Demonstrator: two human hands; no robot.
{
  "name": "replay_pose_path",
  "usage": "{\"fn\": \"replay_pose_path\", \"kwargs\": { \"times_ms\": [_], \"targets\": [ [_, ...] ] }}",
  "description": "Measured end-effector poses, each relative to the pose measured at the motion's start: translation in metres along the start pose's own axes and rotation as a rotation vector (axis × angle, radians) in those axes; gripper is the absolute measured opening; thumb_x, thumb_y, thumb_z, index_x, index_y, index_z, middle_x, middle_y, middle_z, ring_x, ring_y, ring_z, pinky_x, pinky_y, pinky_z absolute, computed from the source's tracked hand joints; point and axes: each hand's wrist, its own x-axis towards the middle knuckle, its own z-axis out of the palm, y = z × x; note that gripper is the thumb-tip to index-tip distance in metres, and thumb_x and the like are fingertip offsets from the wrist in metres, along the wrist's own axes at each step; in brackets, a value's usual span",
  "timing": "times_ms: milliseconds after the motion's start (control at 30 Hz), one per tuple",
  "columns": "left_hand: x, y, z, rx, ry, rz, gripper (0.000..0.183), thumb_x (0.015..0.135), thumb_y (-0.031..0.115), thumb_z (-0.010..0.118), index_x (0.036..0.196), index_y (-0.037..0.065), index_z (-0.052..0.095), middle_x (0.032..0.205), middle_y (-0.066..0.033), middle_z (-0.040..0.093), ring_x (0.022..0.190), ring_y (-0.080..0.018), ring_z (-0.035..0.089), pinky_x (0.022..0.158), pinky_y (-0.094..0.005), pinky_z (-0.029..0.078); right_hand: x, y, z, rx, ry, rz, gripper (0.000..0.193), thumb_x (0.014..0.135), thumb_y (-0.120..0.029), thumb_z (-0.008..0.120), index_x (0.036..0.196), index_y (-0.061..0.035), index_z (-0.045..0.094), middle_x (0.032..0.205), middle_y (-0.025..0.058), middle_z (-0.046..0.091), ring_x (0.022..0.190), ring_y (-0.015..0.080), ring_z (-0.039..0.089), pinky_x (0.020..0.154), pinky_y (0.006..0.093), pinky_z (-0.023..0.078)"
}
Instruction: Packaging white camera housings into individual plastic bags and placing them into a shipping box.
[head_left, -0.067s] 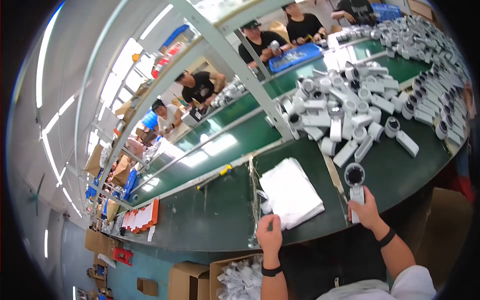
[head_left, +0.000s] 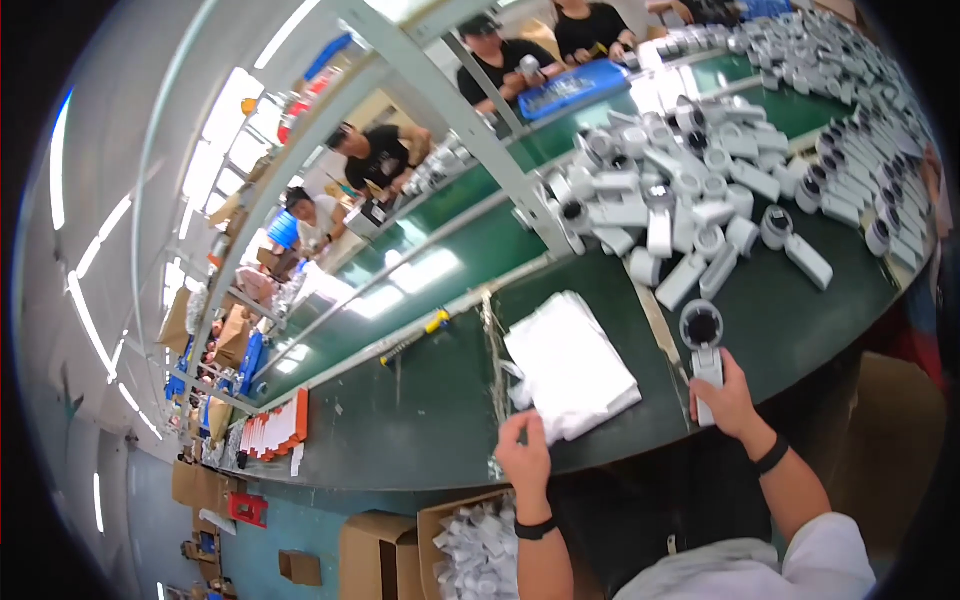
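Observation:
A white device with a round, dark-faced head and a flat handle is in my right hand. My fingers wrap the handle, and the head points away from me over the green table. My left hand is at the near left corner of a stack of thin white bags or sheets. Its fingers are curled and closed, thumb near the fingertips. What they pinch, if anything, cannot be made out. Beyond my right hand lies a large heap of similar white devices, one with a dark lens face nearest.
A yellow-and-black screwdriver lies left of the stack. Orange-and-white boxes stand at the table's left end. A metal frame post rises beyond the stack. Below the table, an open carton holds white parts. Co-workers sit across the conveyor.
The whole view has shifted slightly. My left hand's fingers have lifted and bent a little at the stack's corner. My right hand keeps its hold on the white device.

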Motion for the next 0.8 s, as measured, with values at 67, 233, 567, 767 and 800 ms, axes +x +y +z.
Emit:
{"fn": "replay_pose_path", "kwargs": {
  "times_ms": [67,233,567,767,800],
  "targets": [
    [0.003,0.0,-0.005,-0.032,0.017,-0.069,0.016,0.088,0.011,0.067,0.092,-0.005,0.068,0.083,-0.0051,0.068,0.079,-0.011,0.06,0.076,-0.0266,0.048,-0.002,0.001,0.0,-0.033,-0.027,-0.019,0.028,0.087,-0.008,0.063,0.109,-0.003,0.046,0.079,0.0045,0.057,0.056,0.0129,0.058,0.052,0.029,0.049],
    [0.001,-0.003,-0.005,-0.095,-0.026,-0.04,0.016,0.086,0.008,0.068,0.098,-0.002,0.067,0.097,-0.007,0.067,0.092,-0.0149,0.06,0.084,-0.0283,0.047,0.003,0.009,-0.003,-0.035,-0.022,-0.029,0.03,0.086,-0.006,0.062,0.111,-0.0034,0.045,0.072,0.0058,0.058,0.056,0.0144,0.059,0.052,0.0295,0.05],
    [-0.007,0.047,-0.007,0.278,-0.383,0.411,0.048,0.064,0.017,0.084,0.106,0.005,0.066,0.111,-0.0105,0.063,0.119,-0.0348,0.049,0.099,-0.0438,0.04,-0.004,0.008,-0.002,-0.027,-0.019,0.004,0.035,0.086,-0.008,0.065,0.114,0.0001,0.046,0.084,0.0053,0.059,0.061,0.011,0.059,0.057,0.0291,0.05],
    [-0.003,0.043,-0.008,0.519,-0.479,0.568,0.046,0.064,0.025,0.085,0.105,0.011,0.069,0.105,-0.0041,0.063,0.117,-0.0348,0.047,0.098,-0.0495,0.036,0.001,0.008,-0.001,-0.029,-0.023,-0.011,0.032,0.086,-0.003,0.063,0.112,-0.0024,0.044,0.086,0.0054,0.056,0.06,0.0135,0.06,0.053,0.0296,0.051],
    [-0.001,0.048,-0.009,0.507,-0.508,0.57,0.043,0.065,0.025,0.085,0.103,0.012,0.069,0.104,-0.0027,0.063,0.117,-0.0344,0.047,0.097,-0.0497,0.036,0.0,0.007,0.0,-0.033,-0.029,-0.016,0.032,0.086,-0.003,0.063,0.112,-0.0021,0.044,0.085,0.0053,0.056,0.06,0.0136,0.06,0.053,0.0299,0.051]
  ]
}}
